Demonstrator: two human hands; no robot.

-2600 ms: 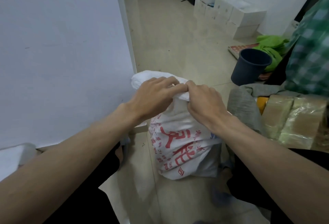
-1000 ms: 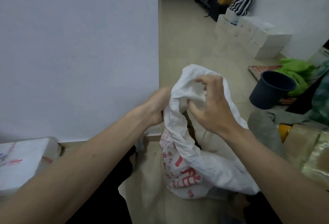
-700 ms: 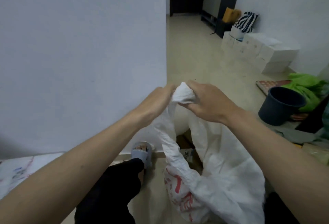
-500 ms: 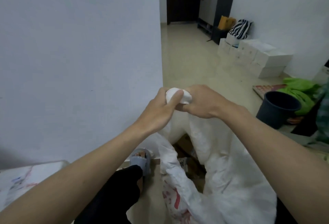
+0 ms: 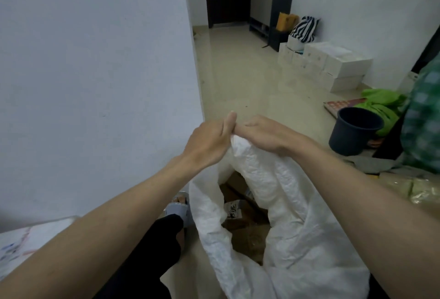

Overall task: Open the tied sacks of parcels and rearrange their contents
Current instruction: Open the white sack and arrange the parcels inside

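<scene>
A white woven sack (image 5: 290,232) stands on the floor between my legs, its mouth open. Brown cardboard parcels (image 5: 240,208) show inside it. My left hand (image 5: 209,141) and my right hand (image 5: 264,134) meet above the sack and both hold the top edge of its far rim, pulled upward. The fingers of both hands curl round the bunched white fabric, which is mostly hidden beneath them.
A white wall (image 5: 95,72) rises close on the left. A dark bucket (image 5: 354,129) and green cloth (image 5: 381,106) lie at the right, white boxes (image 5: 333,63) farther back. A white parcel (image 5: 26,244) lies at the lower left. Wrapped packets (image 5: 409,187) sit at the right.
The sack's tied neck came undone and the mouth opened. Both hands lifted the rim higher, and my view rose from the sack toward the hallway.
</scene>
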